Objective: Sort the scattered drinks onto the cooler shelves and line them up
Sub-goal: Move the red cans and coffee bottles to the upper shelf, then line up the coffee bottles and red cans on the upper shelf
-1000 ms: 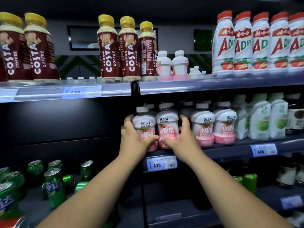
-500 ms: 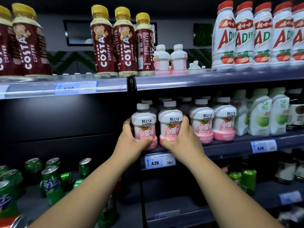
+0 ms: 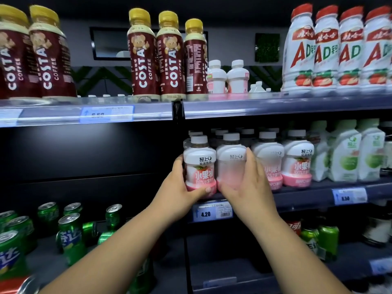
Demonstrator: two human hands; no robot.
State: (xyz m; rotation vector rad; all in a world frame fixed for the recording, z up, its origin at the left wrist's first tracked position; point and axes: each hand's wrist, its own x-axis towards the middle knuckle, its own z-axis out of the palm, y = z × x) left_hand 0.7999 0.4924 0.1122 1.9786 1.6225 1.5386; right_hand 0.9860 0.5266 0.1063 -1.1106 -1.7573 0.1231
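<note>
A person's left hand (image 3: 180, 187) gripped a pink peach-drink bottle (image 3: 199, 166) at the front left corner of the middle cooler shelf (image 3: 307, 196), while the right hand (image 3: 244, 183) wrapped around the neighbouring bottle (image 3: 230, 164), its label blurred. Both bottles stood upright, long axes vertical, touching side by side directly ahead of the hands, each hand equally near its own. The rest of the peach row (image 3: 297, 160) lay just to the right along the front edge, apparently the line to match.

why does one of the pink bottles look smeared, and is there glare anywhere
Head view: motion blur smears the second pink bottle under the right hand; the bottle in the left hand reads sharp; the upper shelf edge glares, washing out its price tag; wide-angle bending tilts the outer bottles.
</note>
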